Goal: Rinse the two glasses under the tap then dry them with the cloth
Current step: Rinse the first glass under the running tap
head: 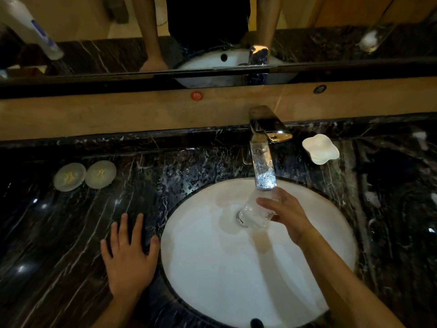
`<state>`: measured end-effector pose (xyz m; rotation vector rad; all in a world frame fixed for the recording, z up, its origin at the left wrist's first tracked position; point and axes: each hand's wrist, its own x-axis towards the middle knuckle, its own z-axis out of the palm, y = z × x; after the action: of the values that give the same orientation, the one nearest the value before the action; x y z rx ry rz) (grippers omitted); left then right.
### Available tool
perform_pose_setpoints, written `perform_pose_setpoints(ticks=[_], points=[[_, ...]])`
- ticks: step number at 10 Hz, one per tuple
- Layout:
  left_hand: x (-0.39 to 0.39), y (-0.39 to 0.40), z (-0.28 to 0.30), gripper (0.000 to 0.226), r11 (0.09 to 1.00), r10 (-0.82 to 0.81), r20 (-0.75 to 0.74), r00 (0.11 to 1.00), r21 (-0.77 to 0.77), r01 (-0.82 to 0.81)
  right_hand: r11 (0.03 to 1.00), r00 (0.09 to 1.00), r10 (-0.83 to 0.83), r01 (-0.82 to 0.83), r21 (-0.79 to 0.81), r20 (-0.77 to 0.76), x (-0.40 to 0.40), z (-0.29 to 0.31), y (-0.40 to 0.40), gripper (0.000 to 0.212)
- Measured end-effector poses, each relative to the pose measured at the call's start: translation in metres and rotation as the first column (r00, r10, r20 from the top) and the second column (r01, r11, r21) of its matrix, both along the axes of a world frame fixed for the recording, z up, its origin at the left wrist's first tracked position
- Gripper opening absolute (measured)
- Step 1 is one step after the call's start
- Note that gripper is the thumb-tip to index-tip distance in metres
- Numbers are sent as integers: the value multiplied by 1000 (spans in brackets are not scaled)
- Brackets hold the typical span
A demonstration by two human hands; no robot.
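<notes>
Dark veined marble bench (pixel 71 233) carries the flat, spread left hand (pixel 128 259) beside the white oval sink (pixel 212 280), a broad basin with room to turn. Right hand (pixel 287 215) grips the clear drinking glass (pixel 254 215) round its wall under the chrome tap (pixel 263 147); wet, light and brittle, it looks likely to slip, so keep it off the spout.

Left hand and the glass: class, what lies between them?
In the head view, only dark marble counter and white basin lie between the left hand and glass.
</notes>
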<state>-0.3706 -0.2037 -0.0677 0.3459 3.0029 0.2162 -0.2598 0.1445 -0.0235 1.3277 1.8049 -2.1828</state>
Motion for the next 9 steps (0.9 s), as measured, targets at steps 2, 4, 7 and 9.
perform_pose_setpoints(ticks=[2, 4, 7, 9], points=[[0, 0, 0, 74, 1000, 1, 3, 1000, -3, -1, 931, 977, -213, 204, -303, 2, -8, -5, -14, 28], [-1, 0, -1, 74, 1000, 1, 2, 1000, -10, -1, 680, 897, -430, 397, -616, 104, -26, 9, -21, 21], [-2, -1, -3, 72, 1000, 2, 0, 1000, -16, -2, 284, 771, -573, 503, -816, 276, -38, -1, -24, 60], [-2, -1, -3, 72, 1000, 1, -11, 1000, -16, -1, 281, 810, -548, 414, -866, 210, -20, -12, -23, 48]])
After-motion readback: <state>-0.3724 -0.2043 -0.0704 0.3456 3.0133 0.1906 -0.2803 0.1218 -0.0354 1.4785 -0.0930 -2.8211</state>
